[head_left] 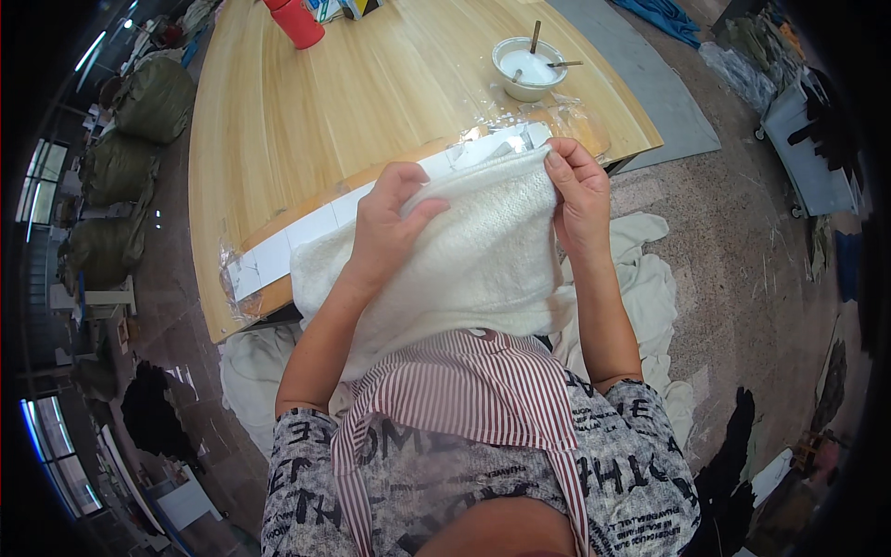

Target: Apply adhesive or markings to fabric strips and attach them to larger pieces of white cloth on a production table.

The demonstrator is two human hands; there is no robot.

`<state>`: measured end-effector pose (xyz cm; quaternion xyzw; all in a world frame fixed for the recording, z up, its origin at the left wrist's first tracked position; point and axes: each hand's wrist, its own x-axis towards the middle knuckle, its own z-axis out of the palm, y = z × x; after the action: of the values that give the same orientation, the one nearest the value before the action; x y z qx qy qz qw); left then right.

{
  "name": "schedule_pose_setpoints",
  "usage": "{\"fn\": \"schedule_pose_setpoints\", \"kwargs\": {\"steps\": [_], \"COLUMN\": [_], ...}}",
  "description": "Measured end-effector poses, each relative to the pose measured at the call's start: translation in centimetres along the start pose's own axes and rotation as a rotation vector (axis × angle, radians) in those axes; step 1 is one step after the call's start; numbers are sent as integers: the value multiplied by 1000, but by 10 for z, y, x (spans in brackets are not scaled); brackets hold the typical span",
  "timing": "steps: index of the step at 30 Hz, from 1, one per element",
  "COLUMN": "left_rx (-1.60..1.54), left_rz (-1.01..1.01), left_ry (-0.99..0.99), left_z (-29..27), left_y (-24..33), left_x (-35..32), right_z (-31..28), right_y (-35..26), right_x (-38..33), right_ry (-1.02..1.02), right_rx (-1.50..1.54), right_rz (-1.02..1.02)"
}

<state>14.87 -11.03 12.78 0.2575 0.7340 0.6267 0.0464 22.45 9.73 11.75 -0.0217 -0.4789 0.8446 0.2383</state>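
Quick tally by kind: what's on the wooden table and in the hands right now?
White knitted garment, held by left hand and right hand: 1
White bowl: 1
Sticks in the bowl: 2
Red container: 1
Clear plastic bag: 1
White paper strip on the wooden table edge: 1
Total: 7

Fuzzy white knitted cloth garment, soft and matt; pale smooth-grained wooden table; crinkly glossy clear plastic wrap; glazed white ceramic bowl
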Motion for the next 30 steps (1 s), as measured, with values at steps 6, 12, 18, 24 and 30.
{"fn": "schedule_pose_setpoints", "kwargs": {"steps": [6,12,18,24,30], "left_rx": [-133,211,318,329,327], "left_rz": [-257,-98,55,73,68], "left_ry": [-183,-275,-266,-227,-192], "left_z": [-3,6,13,11,8], "left_y": [-3,-11,-9,-9,-11], "left_x": [10,1,-4,-5,-2], "right_z": [-18,-4,16,20,26], "right_y": [-5,-2,12,15,20], "right_x": [-7,-8,-1,-2,3], "right_ry": [-50,-65,-446,-508,-471], "right_rx": [-280,-1340,-1169,-1163,-1167], "right_rz": [-18,-271,-495,-407,-450]}}
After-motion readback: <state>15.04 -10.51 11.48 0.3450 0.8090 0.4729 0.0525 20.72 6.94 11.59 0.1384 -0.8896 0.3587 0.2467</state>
